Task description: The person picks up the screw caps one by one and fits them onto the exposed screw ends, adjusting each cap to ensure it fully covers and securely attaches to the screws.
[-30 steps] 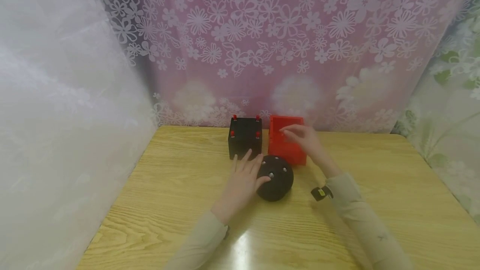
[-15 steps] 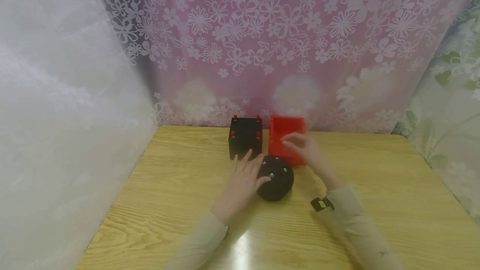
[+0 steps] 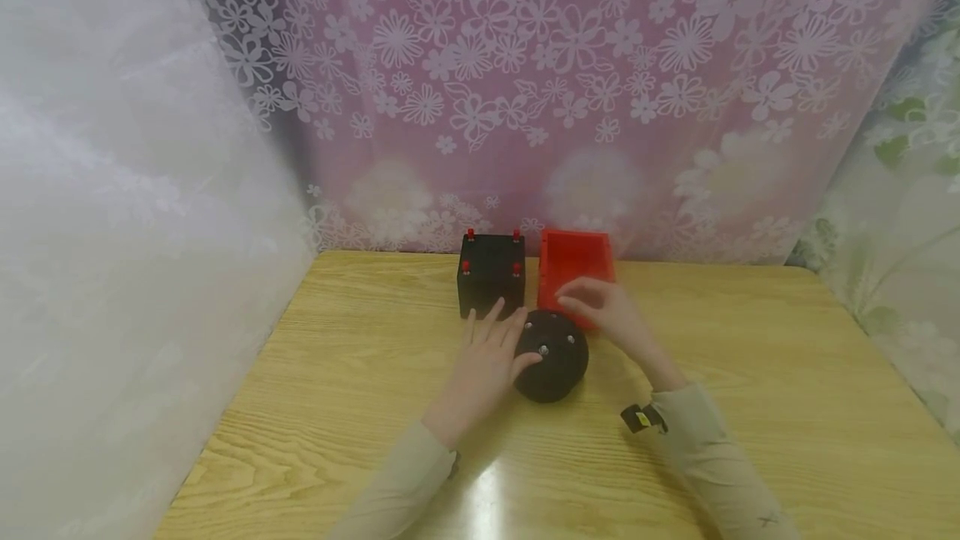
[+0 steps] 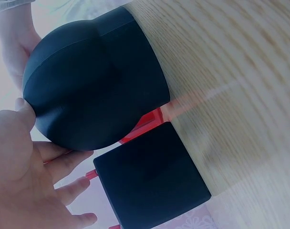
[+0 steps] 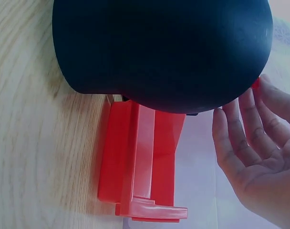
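Note:
A black dome-topped piece (image 3: 551, 377) with several small silver studs on top stands on the table. My left hand (image 3: 482, 369) rests against its left side, fingers spread, with the thumb touching the curved surface. In the right wrist view, a small red peg (image 5: 256, 83) shows between the thumb and fingers of my right hand (image 3: 611, 315). That hand is above the far right side of the dome, by the front of a red bin (image 3: 576, 252). Behind my left fingertips sits a black block (image 3: 491, 298) with red pegs standing at its top corners.
The wooden table (image 3: 337, 407) runs back to a pink floral curtain (image 3: 510, 107). Pale sheeting (image 3: 135, 190) hangs at the left, and a leafy patterned curtain (image 3: 907, 215) at the right.
My right hand has moved from over the red bin toward the viewer and slightly left, to the dome's far edge. The left hand, dome, block and bin stay where they were.

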`<state>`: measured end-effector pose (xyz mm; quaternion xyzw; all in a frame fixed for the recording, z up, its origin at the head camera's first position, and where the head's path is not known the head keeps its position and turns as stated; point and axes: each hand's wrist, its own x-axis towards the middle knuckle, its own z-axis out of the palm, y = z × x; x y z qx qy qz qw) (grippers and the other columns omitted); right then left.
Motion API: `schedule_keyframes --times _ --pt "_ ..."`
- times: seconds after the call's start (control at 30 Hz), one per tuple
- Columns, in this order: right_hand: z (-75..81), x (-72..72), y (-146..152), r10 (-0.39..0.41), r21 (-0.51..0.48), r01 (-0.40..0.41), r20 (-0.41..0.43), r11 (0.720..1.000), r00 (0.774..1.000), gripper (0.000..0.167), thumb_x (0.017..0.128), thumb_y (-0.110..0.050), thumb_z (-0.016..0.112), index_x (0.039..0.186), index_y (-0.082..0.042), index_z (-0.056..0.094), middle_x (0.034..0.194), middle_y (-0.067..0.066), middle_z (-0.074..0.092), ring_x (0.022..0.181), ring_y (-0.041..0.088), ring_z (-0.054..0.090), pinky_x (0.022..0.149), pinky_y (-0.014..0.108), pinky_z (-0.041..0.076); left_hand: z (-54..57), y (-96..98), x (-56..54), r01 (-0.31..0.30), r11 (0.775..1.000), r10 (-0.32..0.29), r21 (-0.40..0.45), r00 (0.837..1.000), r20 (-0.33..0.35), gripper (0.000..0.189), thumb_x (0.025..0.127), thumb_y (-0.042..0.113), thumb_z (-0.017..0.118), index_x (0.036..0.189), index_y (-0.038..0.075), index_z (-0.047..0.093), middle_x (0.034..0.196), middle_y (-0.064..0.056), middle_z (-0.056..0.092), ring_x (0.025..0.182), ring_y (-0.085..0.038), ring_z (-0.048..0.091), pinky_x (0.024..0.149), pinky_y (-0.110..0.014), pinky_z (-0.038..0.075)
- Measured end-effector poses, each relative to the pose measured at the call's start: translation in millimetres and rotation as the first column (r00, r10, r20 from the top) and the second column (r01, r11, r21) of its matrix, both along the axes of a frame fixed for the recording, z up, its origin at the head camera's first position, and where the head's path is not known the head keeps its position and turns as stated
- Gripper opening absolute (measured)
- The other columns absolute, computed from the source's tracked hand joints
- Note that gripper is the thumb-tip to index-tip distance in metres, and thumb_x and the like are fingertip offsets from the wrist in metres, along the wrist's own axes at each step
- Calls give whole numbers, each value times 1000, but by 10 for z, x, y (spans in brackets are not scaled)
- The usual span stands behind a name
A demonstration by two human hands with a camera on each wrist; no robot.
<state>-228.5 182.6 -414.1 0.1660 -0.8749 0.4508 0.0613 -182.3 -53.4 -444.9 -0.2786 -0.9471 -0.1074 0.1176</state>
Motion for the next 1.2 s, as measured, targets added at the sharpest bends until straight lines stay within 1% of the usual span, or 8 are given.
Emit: schedule_keyframes --times 0.27,0.43,0.77,0.97,1.2 --pt "-19 12 3 7 9 -7 -7 1000 1000 20 94 -25 75 109 -11 76 100 0 76 100 21 66 98 48 50 10 1 1 6 1000 -6 -2 1000 -29 71 103 55 48 157 10 38 155 -5 49 153 -29 26 122 -59 21" --pt "-16 23 3 12 20 -11 -30 1000 999 18 93 -22 75 108 -12 76 101 0 76 101 22 67 98 50 50 9 5 2 8 1000 -8 6 1000 -27 70 102 54 49 156 10 38 154 -5 50 153 -30 26 122 -60 20" --pt "-30 20 -20 21 24 -20 -59 1000 998 17 93 -18 75 107 -9 77 100 1 77 99 22 67 97 51 51 5 6 -5 8 1000 -7 11 999 -45 70 102 54 49 156 9 39 153 -5 51 153 -29 27 122 -59 21" --pt "-44 29 -20 20 18 -19 -57 1000 998 19 93 -20 76 108 -7 77 100 1 77 97 22 68 94 49 53 16 6 3 11 1000 -10 19 999 -47 69 102 53 51 155 9 41 152 -6 52 152 -30 28 122 -60 21" --pt "-39 43 -30 12 47 -9 -66 999 998 19 94 -25 75 108 -12 78 102 1 77 98 22 68 95 50 52 17 1 7 7 1000 -6 16 999 -41 70 102 53 50 155 9 40 153 -6 51 152 -30 28 122 -60 21"
